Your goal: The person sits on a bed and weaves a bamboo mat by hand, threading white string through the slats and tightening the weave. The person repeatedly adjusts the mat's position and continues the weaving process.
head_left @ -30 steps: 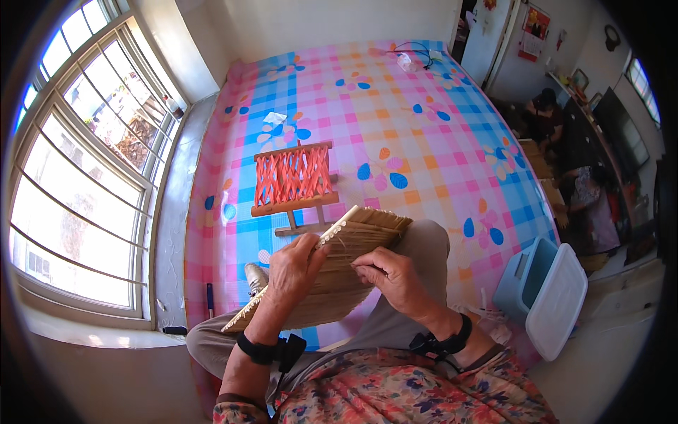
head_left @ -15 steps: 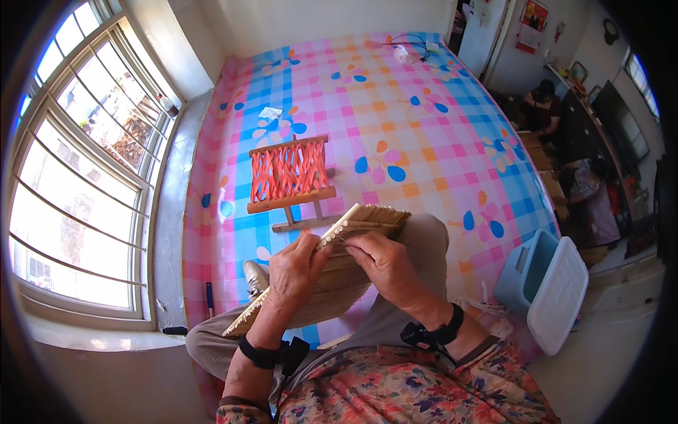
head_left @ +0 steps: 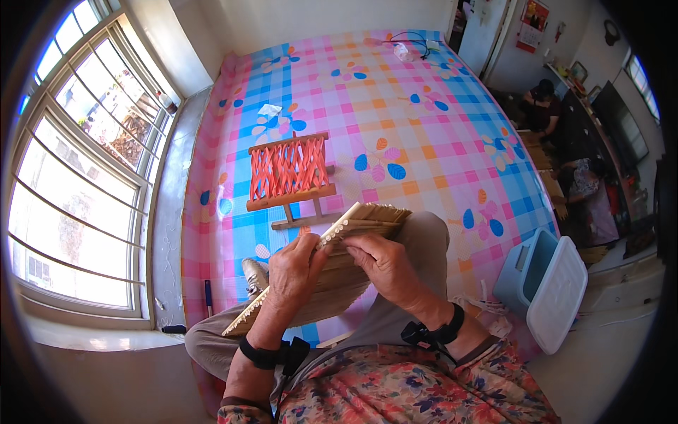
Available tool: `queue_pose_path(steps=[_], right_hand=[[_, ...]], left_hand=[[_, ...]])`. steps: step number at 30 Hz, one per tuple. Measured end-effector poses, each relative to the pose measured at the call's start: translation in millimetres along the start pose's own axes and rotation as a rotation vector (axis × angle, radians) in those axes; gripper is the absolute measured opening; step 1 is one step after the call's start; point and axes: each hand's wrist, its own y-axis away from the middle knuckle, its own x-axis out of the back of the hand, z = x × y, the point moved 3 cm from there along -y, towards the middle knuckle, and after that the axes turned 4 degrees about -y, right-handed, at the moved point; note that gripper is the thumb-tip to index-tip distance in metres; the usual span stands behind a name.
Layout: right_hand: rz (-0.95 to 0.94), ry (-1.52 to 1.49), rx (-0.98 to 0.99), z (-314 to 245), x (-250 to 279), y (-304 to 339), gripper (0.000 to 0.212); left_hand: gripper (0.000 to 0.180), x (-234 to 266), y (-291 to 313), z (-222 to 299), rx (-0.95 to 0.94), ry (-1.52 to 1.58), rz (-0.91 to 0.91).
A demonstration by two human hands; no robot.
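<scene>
The left hand (head_left: 293, 267) clasps the stalk mat (head_left: 340, 279) by its left edge, the right hand (head_left: 382, 263) alongside, grip unclear from here.

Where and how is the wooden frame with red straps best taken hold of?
Probably by its near wooden rail, coming from the near side and gripping toward both ends. That rail is a long, straight bar facing the viewer, whereas the crisscrossed red straps fill the space between it and the far rail.
</scene>
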Motion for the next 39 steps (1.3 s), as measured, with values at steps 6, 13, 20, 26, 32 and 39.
queue_pose_path(steps=[6,13,20,26,32,39], right_hand=[[0.007,-0.023,-0.052,-3,1,-1,0.02],[-0.034,0.008,-0.059,-8,6,-1,0.02],[-0.102,0.141,-0.045,-25,20,2,0.017],[-0.115,0.212,-0.114,-36,30,20,0.017],[-0.099,0.123,-0.402,-57,53,55,0.015],[0.032,-0.044,-0.672,-72,72,98,0.014]], left_hand=[[0.019,-1,0,1,0.048,0.04,-0.016],[0.019,-3,3,5,-0.009,-0.029,0.016],[0.018,-7,12,17,-0.093,-0.081,0.063],[0.02,-12,23,38,-0.186,-0.122,0.066],[0.02,-17,37,74,-0.331,-0.139,-0.01],[0.022,-15,46,104,-0.573,-0.212,-0.055]])
